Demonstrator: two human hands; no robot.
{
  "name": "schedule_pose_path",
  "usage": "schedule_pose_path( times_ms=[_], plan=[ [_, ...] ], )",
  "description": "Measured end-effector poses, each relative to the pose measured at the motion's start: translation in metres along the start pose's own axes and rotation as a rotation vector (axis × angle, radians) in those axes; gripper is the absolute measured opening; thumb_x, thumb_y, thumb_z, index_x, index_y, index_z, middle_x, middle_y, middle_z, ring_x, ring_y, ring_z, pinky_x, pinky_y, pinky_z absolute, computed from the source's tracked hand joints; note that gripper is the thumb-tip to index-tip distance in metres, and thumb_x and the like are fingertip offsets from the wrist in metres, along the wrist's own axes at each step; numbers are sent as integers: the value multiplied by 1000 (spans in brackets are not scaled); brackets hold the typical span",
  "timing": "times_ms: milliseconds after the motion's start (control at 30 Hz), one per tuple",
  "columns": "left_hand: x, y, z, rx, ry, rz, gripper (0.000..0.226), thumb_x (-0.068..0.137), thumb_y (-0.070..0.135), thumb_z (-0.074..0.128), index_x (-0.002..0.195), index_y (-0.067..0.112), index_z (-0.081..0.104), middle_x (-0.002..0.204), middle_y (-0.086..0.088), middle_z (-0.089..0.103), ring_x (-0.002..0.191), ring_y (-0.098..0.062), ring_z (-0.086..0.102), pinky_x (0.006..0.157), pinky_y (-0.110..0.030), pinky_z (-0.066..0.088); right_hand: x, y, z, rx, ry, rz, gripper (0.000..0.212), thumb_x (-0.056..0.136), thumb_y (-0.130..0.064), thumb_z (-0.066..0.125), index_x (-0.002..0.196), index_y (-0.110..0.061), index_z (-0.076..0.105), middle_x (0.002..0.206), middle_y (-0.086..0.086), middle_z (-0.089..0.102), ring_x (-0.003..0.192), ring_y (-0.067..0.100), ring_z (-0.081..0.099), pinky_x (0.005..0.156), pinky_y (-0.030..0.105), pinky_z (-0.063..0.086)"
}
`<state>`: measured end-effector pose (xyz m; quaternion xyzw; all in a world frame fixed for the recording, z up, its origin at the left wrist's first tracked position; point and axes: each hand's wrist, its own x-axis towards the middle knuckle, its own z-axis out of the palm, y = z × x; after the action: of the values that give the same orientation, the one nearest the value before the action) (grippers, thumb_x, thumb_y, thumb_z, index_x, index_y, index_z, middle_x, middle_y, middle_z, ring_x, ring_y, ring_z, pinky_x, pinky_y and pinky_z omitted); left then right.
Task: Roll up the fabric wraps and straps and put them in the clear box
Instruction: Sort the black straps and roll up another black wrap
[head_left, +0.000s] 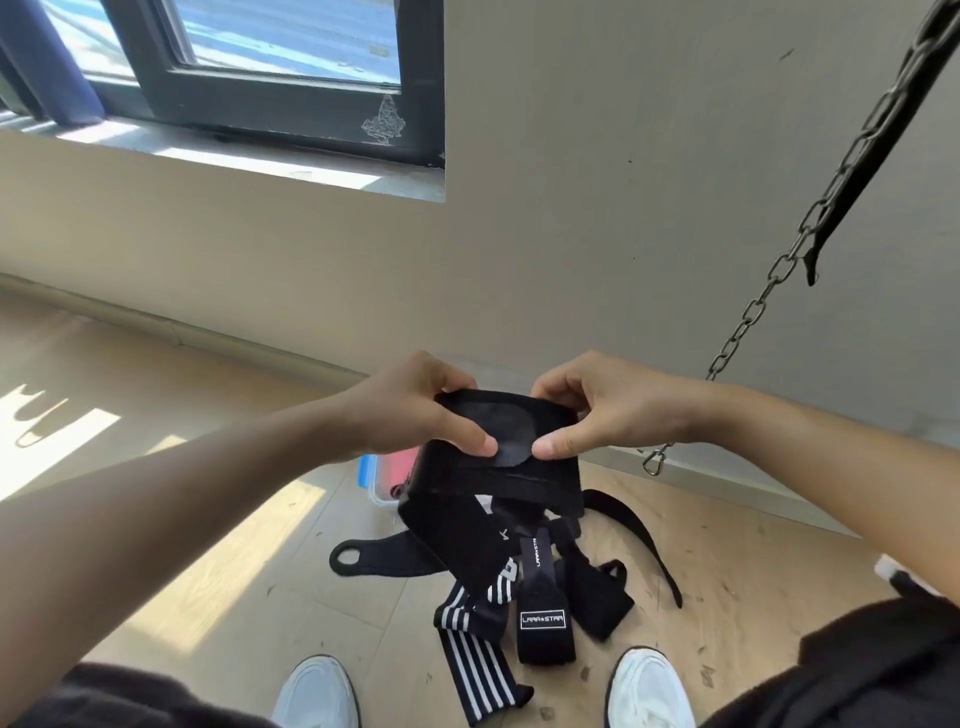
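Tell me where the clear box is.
In the head view, the clear box sits on the floor left of centre, mostly hidden behind the black wrap, below the left hand.

L hand (415, 410) | R hand (613, 410) | both fwd, close tog. | fingers curled, thumbs pinching

Centre frame: left hand (415, 410) and right hand (613, 410) both pinch a wide black fabric wrap (498, 470), thumbs on its top face, loose end hanging down. Below it, a pile of black straps (587, 597) on the pale wood floor (249, 582), with a black-and-white striped wrap (480, 670) at bottom centre. Clear plastic box (375, 488) with a blue clip sits just left of the held wrap, partly hidden. Steel chain (779, 270) runs down from upper right
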<state>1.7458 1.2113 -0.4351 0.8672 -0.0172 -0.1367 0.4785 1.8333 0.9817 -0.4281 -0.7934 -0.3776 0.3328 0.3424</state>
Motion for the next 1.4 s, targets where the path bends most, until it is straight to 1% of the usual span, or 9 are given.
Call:
schedule_pose_path(
  times_ms=[200, 333, 500, 633, 800, 933, 1100, 1267, 1400],
  plan=[
    [-1, -2, -7, -47, 84, -21, 33, 69, 25, 94, 65, 14, 63, 59, 6, 52, 57, -10, 51, 57, -20, 39, -4, 7, -12, -59, -3, 50, 23, 88, -28, 78, 93, -9, 68, 84, -1, 74, 80, 10, 69, 75, 24, 51],
    [-2, -3, -12, -43, 154, -69, 34, 65, 21, 95, 72, 7, 65, 59, 3, 57, 54, -11, 56, 52, -22, 44, -10, 21, -26, -159, -97, 134, 23, 87, -26, 79, 99, -7, 71, 96, 11, 76, 90, 26, 72, 82, 38, 55],
    [-2, -15, -26, -24, 263, -144, 19, 72, 7, 87, 85, 4, 73, 68, -5, 69, 63, -18, 69, 56, -27, 57, -21, 36, -40, -249, -141, 245, 15, 90, -14, 75, 93, 0, 69, 71, -1, 62, 61, 6, 55, 60, 17, 42],
    [-3, -26, -29, -2, 213, -160, 23, 73, 20, 90, 80, 7, 73, 66, -2, 68, 63, -14, 66, 60, -22, 49, -24, 37, -40, -39, -7, 142, 7, 96, -11, 67, 91, -8, 71, 76, -6, 71, 71, 5, 64, 67, 15, 47],
    [-4, -31, -25, 101, 93, -186, 38, 70, 42, 89, 84, 10, 75, 91, -13, 75, 83, -22, 69, 77, -30, 45, -21, 21, -33, 141, 189, -10, 8, 98, -9, 62, 95, -10, 69, 85, -1, 74, 80, 11, 68, 77, 24, 54],
    [-3, -20, -15, 35, 16, -105, 17, 81, 26, 85, 88, 14, 75, 95, -5, 77, 90, -14, 72, 86, -26, 51, -20, 1, -24, 131, 189, -61, 10, 98, -12, 64, 100, -10, 73, 95, 11, 76, 85, 14, 69, 81, 26, 54],
    [-5, 2, 3, -143, 0, 37, 42, 81, 25, 85, 119, 21, 66, 118, 2, 73, 108, -9, 70, 95, -30, 56, -7, -10, -1, 63, 250, -21, 9, 96, -19, 68, 92, -14, 75, 82, 2, 75, 76, 7, 66, 71, 25, 53],
    [-6, 11, 17, -188, 78, 38, 53, 66, 44, 93, 107, 24, 67, 102, 0, 75, 92, -15, 75, 79, -28, 58, 2, -7, 4, 456, 411, 86, 7, 96, -10, 66, 98, -8, 72, 90, 8, 74, 85, 17, 69, 78, 33, 57],
    [-2, 4, 16, -194, 233, 54, 25, 84, 15, 83, 104, 15, 68, 98, -10, 76, 86, -24, 74, 82, -40, 59, 0, -7, 3, 587, 375, 94, 19, 94, 1, 64, 111, -6, 70, 100, 9, 76, 96, 21, 73, 81, 32, 59]
  ],
)
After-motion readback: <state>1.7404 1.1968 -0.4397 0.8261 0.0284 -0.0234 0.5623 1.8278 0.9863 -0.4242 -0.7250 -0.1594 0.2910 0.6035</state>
